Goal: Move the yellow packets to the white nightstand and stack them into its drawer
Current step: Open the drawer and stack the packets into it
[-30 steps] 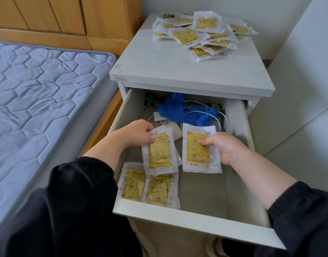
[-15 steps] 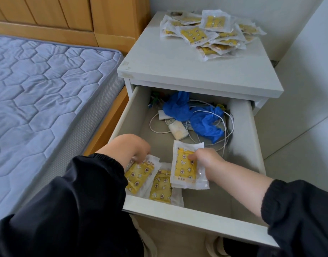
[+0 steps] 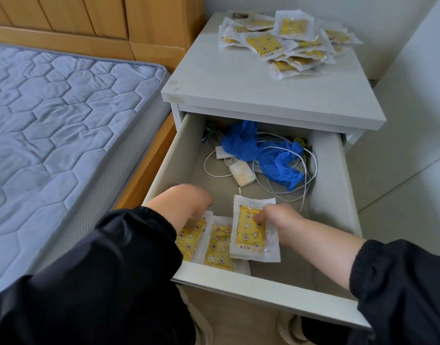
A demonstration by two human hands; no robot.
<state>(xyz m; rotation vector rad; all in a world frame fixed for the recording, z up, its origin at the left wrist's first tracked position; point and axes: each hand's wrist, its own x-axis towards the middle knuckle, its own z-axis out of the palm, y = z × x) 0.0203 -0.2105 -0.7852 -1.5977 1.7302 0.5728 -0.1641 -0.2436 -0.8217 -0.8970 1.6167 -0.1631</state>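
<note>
A: Light?
B: Soft, even daylight, bright; the nightstand top reads pale, no hard glare.

A: Shadows?
B: Faint. Darkest under the top's overhang, at the far end of the drawer.

A: Sharpness?
B: Centre crisp. Left hand motion-blurred. Black sleeves lose detail.

A: Distortion?
B: Wide-angle; bed and floor lines bow toward the edges.

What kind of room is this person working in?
Most likely a bedroom: a blue quilted mattress on a wooden bed frame, with a white nightstand beside it, its drawer pulled open.
</note>
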